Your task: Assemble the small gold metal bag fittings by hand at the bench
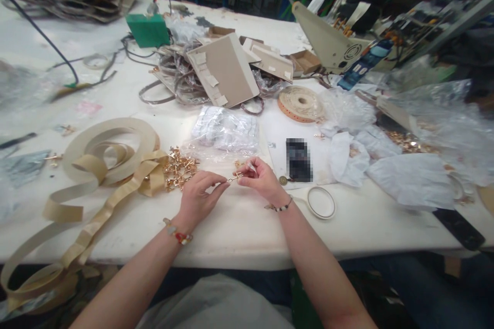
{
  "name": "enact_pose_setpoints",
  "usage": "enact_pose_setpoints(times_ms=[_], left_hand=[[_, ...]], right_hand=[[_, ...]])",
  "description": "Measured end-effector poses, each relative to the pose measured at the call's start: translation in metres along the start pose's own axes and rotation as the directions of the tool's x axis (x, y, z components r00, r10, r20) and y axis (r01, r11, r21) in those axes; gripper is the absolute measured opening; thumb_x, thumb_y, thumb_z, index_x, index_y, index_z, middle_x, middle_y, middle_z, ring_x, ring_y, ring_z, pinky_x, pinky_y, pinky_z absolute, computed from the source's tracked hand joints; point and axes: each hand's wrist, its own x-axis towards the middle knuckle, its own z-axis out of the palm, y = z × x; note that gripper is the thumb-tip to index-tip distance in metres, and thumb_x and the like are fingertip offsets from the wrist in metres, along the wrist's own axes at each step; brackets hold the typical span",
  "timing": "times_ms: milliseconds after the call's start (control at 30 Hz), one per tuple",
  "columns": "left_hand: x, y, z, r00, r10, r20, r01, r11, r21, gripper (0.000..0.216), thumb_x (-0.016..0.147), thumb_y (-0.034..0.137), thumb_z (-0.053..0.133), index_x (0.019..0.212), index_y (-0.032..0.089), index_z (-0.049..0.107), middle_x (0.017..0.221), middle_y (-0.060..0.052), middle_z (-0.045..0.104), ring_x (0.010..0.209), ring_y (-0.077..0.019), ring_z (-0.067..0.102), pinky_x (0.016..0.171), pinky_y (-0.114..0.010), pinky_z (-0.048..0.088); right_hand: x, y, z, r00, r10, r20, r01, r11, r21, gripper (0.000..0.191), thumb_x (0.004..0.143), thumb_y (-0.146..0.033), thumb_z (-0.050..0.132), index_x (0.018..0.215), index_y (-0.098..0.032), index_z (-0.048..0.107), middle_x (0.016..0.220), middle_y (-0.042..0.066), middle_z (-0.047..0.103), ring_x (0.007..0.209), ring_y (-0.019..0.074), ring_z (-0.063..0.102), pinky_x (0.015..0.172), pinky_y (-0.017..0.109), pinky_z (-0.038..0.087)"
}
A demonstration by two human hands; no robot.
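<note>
Over the table's front half, my right hand (260,180) pinches a small gold metal fitting (234,178) with a ring at one end, like bag hardware. The fingertips of my left hand (200,196) close at that ring end, thumb and forefinger nearly together. A bit of something clear or white shows between my right fingers, too small to name. Just left of my hands lies a pile of similar gold fittings (179,167). Behind them is a clear plastic bag (226,128) with white contents. A few more gold pieces sit close behind my right fingers.
A large beige strap roll (111,126) lies left, its loose end hanging off the front edge. Right are a tape roll (321,202), a blurred-out dark object (299,159), white bags (415,180) and a black phone-like slab (459,229). Cardboard pieces (226,69) are stacked behind.
</note>
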Motion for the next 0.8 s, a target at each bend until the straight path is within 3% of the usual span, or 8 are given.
enact_pose_setpoints(times_ms=[533, 800], left_hand=[[0.0002, -0.0058, 0.0062, 1.0, 0.031, -0.003, -0.031, 1.0, 0.004, 0.007, 0.087, 0.027, 0.074, 0.09, 0.021, 0.075, 0.078, -0.001, 0.077, 0.07, -0.0148, 0.069, 0.069, -0.027, 0.055], [-0.001, -0.007, 0.0093, 0.996, -0.029, 0.082, 0.029, 1.0, 0.007, 0.012, 0.089, 0.033, 0.071, 0.094, 0.022, 0.075, 0.077, -0.002, 0.075, 0.07, -0.016, 0.068, 0.069, -0.029, 0.056]], right_hand=[[0.0019, 0.0047, -0.0021, 1.0, -0.028, 0.006, 0.028, 0.999, -0.03, 0.049, 0.061, -0.024, 0.091, 0.084, -0.023, 0.048, 0.092, -0.001, 0.073, 0.08, 0.0127, 0.069, 0.083, 0.03, 0.055], [0.0002, 0.0027, 0.0007, 1.0, -0.003, 0.024, 0.004, 0.998, -0.055, 0.05, 0.061, -0.026, 0.091, 0.081, -0.023, 0.045, 0.092, 0.0, 0.073, 0.082, 0.0147, 0.071, 0.088, 0.035, 0.057]])
